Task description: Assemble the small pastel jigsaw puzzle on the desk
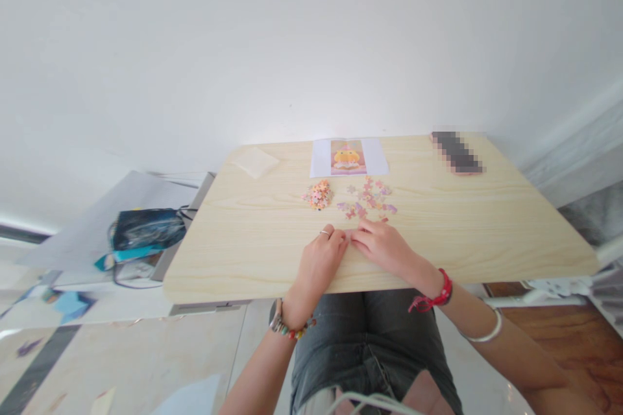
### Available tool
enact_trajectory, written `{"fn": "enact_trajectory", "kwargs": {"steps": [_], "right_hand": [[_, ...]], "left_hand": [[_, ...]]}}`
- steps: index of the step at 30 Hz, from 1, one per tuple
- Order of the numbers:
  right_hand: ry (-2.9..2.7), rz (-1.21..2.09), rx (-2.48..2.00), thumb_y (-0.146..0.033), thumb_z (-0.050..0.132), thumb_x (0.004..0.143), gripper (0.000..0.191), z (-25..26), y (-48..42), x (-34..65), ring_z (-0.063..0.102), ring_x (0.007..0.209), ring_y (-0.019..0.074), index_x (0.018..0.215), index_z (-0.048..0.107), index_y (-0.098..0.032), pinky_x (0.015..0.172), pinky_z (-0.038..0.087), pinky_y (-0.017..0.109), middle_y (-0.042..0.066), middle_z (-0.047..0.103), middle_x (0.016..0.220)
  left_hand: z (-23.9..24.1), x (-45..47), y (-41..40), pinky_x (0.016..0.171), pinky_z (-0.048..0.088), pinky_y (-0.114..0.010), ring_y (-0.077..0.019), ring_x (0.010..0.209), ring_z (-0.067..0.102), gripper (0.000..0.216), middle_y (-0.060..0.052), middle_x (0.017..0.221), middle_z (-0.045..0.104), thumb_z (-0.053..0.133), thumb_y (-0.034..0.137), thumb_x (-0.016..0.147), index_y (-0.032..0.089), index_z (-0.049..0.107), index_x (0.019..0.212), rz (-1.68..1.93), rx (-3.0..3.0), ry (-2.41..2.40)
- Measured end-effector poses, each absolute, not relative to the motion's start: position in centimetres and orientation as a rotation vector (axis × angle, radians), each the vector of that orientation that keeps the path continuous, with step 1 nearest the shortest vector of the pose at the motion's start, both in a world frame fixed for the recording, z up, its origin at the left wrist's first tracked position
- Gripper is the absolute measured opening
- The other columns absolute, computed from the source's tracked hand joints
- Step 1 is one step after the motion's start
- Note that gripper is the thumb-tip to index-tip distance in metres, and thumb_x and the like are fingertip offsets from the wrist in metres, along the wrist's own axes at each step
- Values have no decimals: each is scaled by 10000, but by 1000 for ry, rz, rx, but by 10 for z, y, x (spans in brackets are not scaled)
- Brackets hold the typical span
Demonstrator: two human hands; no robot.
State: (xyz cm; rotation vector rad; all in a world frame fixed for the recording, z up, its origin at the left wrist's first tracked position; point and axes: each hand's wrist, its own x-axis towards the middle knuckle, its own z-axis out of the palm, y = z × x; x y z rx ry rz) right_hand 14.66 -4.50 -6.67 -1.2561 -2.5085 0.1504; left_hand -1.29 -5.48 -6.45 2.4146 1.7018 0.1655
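Observation:
Both hands rest on a light wooden table [243, 253], fingertips meeting near its front edge. My left hand [318, 262], with a ring and a bead bracelet, and my right hand [384, 248], with a red wrist cord, pinch together over something small that I cannot make out. Just beyond them lie scattered pink jigsaw pieces [370, 200] and a small heap of pieces [318, 195]. A reference picture [348, 157] of a yellow figure lies on white paper further back.
A phone-like object [457, 152] lies at the table's back right. A pale square sheet [256, 161] is at the back left. Left of the table, a dark bag [146, 230] sits on a lower surface. My knees are under the front edge.

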Motion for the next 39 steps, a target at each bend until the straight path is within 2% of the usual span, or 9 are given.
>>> {"fn": "enact_trajectory", "kwargs": {"steps": [13, 18, 25, 30, 39], "right_hand": [[-2553, 68, -1282, -189, 402, 867, 250, -69, -46, 147, 502, 637, 120, 788, 637, -156, 600, 376, 240, 41, 549, 714], [-2487, 199, -1260, -196, 400, 866, 238, -64, -45, 153, 529, 710, 128, 843, 635, -171, 662, 410, 241, 49, 567, 770], [-2299, 321, -1403, -236, 460, 831, 199, -59, -45, 207, 557, 825, 162, 957, 604, -182, 741, 453, 291, 60, 564, 904], [-2326, 417, -1432, -246, 456, 830, 213, -67, -52, 220, 571, 835, 162, 984, 595, -197, 762, 460, 296, 53, 562, 924], [-2253, 429, -1437, -237, 445, 837, 201, -78, -48, 214, 575, 822, 162, 947, 610, -208, 765, 458, 300, 53, 583, 911]], "left_hand": [[-67, -13, -56, 627, 428, -204, -118, 751, 562, 239, -27, 902, 523, 314, 291, 893, 218, 540, 916, 177, 2415, 1718], [-69, -14, -57, 628, 435, -212, -123, 738, 566, 231, -29, 900, 528, 318, 280, 889, 214, 533, 941, 225, 2401, 1731], [-63, -21, -51, 683, 447, -224, -132, 781, 568, 277, -41, 972, 509, 391, 306, 863, 227, 460, 1120, 185, 2448, 1633], [-62, -24, -45, 662, 448, -228, -135, 773, 567, 248, -33, 952, 491, 390, 329, 861, 241, 489, 1070, 52, 2475, 1600], [-63, -24, -45, 669, 452, -236, -144, 780, 575, 249, -36, 946, 501, 397, 334, 860, 227, 498, 1061, 95, 2479, 1617]]}}
